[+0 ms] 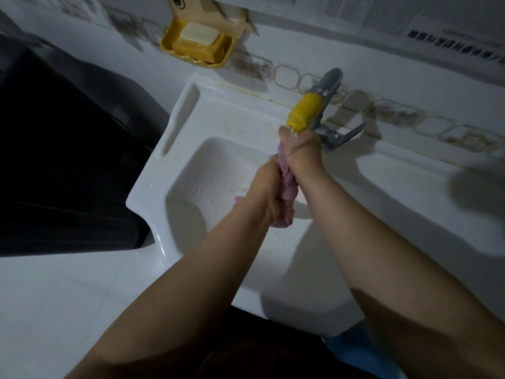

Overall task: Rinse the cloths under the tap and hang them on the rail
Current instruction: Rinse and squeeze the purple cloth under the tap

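Note:
A pink cloth (pixel 287 187) is bunched lengthwise between both my hands over the white sink (pixel 196 176). My right hand (pixel 302 149) grips its upper end right under the yellow spout of the grey tap (pixel 306 112), where water runs onto my fingers. Lower down, my left hand (pixel 266 192) is curled around the cloth's other end, and a pink tail hangs out below it. No rail is in view.
A yellow soap dish (pixel 169 47) with a bar of soap hangs on the tiled wall above the sink. A large dark object (pixel 62 149) stands to the left of the sink. A white counter (pixel 410 203) runs off to the right.

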Demonstrator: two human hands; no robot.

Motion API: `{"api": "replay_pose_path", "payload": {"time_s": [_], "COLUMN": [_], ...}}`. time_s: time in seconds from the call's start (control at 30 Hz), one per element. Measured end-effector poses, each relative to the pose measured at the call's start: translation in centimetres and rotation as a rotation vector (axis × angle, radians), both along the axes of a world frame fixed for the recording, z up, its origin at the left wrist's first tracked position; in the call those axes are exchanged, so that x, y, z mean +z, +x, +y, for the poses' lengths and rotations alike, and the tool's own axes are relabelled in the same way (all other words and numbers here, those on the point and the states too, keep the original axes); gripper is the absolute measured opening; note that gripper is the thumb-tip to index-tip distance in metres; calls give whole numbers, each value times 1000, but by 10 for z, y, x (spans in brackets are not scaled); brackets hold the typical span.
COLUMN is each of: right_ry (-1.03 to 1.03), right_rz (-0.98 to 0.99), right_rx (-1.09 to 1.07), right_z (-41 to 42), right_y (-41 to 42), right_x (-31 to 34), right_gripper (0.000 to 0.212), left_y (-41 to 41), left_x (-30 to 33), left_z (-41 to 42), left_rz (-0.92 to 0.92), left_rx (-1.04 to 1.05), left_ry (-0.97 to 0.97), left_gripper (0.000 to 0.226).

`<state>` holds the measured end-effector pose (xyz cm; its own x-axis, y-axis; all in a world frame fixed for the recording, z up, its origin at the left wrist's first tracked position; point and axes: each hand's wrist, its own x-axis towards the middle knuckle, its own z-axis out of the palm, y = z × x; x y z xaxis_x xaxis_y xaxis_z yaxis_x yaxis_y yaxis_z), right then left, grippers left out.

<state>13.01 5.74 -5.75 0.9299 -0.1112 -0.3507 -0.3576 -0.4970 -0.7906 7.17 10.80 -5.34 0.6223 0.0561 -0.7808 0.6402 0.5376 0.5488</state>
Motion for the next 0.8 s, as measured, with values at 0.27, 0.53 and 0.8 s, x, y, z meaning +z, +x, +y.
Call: {"api": "replay_pose_path", "payload": {"time_s": [0.27, 0.53, 0.8], "right_ry": [780, 760, 388], "right_rz": [423, 495, 322], "right_rx": [150, 388, 317], "right_z": [-31, -52, -45], "right_y": [14, -7, -9], "right_x": [-2, -12, -20], "right_gripper": [21, 40, 25], "left_y": [11, 16, 28], "left_x": [-9, -13, -18], "left_z": [59, 80, 65], "left_rz": [-160, -319, -485], "left_rx": [-222, -421, -292], "left_ry": [-8, -111, 649], "left_gripper": [20, 50, 10]}}
